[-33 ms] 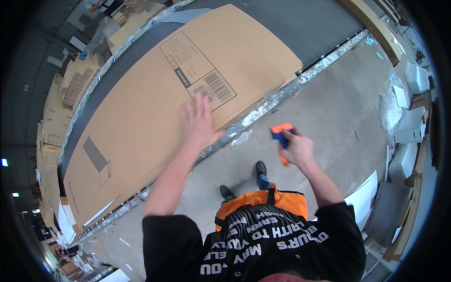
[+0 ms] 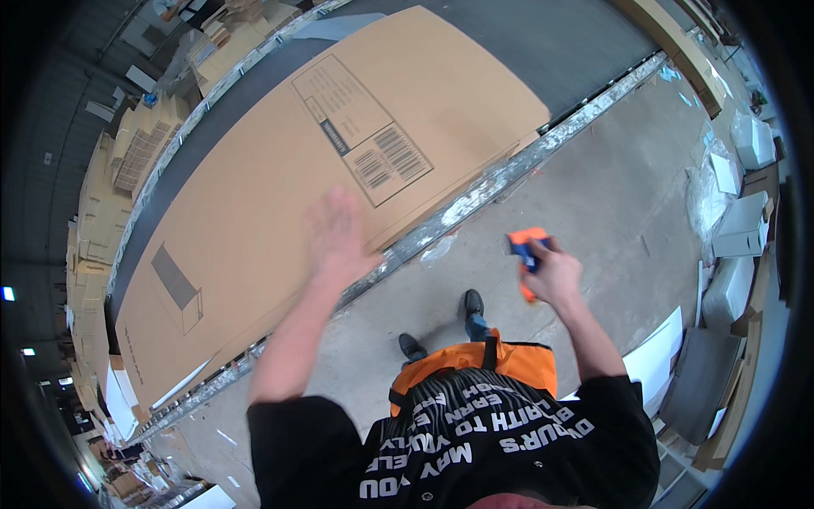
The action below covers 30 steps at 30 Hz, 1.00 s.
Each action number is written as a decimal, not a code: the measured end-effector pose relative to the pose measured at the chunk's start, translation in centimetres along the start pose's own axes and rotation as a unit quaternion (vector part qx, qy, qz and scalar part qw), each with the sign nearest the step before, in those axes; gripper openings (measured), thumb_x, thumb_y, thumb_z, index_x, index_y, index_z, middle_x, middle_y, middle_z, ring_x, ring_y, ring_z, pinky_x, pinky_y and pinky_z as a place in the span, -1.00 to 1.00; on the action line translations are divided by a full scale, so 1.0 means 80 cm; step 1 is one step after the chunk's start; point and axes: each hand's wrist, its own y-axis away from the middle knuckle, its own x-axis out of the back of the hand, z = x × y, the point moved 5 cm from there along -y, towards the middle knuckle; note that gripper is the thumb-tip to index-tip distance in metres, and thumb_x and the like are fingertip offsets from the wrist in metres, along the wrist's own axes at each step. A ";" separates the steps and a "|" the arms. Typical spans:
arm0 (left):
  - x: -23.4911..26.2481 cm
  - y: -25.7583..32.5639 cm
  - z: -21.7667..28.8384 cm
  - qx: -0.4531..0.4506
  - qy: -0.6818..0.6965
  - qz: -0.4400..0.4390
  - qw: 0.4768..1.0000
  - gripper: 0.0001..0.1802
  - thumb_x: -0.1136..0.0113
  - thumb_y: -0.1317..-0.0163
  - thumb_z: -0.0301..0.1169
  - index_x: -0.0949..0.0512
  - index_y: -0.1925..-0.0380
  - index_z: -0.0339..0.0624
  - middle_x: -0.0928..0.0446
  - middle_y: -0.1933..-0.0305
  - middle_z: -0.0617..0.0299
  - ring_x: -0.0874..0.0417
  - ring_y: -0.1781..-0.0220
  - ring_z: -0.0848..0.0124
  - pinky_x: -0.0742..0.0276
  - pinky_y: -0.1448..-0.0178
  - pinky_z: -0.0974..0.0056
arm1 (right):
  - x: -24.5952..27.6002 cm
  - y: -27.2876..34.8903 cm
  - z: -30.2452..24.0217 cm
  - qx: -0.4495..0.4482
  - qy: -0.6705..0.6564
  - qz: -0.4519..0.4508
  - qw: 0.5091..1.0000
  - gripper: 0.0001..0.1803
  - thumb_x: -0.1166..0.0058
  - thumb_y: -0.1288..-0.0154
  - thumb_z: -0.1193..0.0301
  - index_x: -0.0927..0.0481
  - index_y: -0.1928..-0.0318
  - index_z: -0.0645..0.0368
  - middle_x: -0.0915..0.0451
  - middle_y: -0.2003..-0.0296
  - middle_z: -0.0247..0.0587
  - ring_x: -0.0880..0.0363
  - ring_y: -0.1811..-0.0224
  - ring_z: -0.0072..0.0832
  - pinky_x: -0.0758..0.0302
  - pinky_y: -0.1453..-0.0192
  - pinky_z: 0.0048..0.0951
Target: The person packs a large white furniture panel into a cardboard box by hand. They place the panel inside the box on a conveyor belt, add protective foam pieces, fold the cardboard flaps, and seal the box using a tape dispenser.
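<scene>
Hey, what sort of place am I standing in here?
Probably a packing area in a warehouse or factory. A large cardboard box lies on what looks like a dark conveyor belt, and cardboard stacks stand beyond its far side.

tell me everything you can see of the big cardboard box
The large brown cardboard box lies flat on a dark surface, one long side along the worn metal rail. Its top shows a black-printed panel with barcodes and a dark grey rectangle. The left hand, blurred, is over it; contact is unclear.
</scene>
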 end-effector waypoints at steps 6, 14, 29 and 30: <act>-0.078 0.125 -0.143 -0.143 -0.107 0.006 0.984 0.02 -0.25 -0.07 0.04 -0.12 -0.26 -0.63 -0.08 -0.35 -0.49 -0.13 -0.36 -0.40 0.00 -0.43 -0.25 | 0.022 0.074 0.001 -0.064 0.021 0.063 0.996 -0.43 -0.22 0.19 0.34 -0.65 0.01 0.05 -0.54 -0.04 0.00 -0.66 0.19 -0.07 -0.60 0.06 -0.21; -0.089 0.104 -0.139 -0.220 0.021 0.225 0.949 -0.09 -0.37 0.18 -0.04 -0.40 -0.17 -0.38 -0.34 -0.27 -0.24 -0.32 -0.26 -0.33 -0.23 -0.34 -0.24 | 0.061 -0.024 -0.294 0.225 -0.120 0.091 0.963 -0.46 -0.08 0.12 0.36 -0.61 -0.02 -0.01 -0.57 0.14 -0.02 -0.62 0.24 -0.05 -0.57 0.15 -0.19; -0.078 0.092 -0.120 -0.182 -0.036 0.117 0.976 -0.13 -0.17 -0.07 0.07 -0.29 -0.30 -0.24 -0.25 -0.38 -0.10 -0.21 -0.38 -0.26 -0.07 -0.47 -0.09 | -0.018 -0.007 -0.299 0.187 0.221 -0.190 0.938 -0.61 -0.08 0.22 0.29 -0.73 0.25 -0.12 -0.67 0.40 -0.01 -0.68 0.25 -0.13 -0.60 0.12 -0.19; -0.078 0.087 -0.113 -0.183 -0.043 0.108 0.976 -0.12 -0.15 -0.08 0.08 -0.27 -0.32 -0.24 -0.23 -0.39 -0.09 -0.19 -0.39 -0.25 -0.06 -0.48 -0.09 | -0.038 0.003 -0.281 0.180 0.207 -0.144 0.951 -0.63 -0.08 0.21 0.30 -0.74 0.28 -0.10 -0.67 0.41 -0.03 -0.68 0.25 -0.13 -0.61 0.12 -0.21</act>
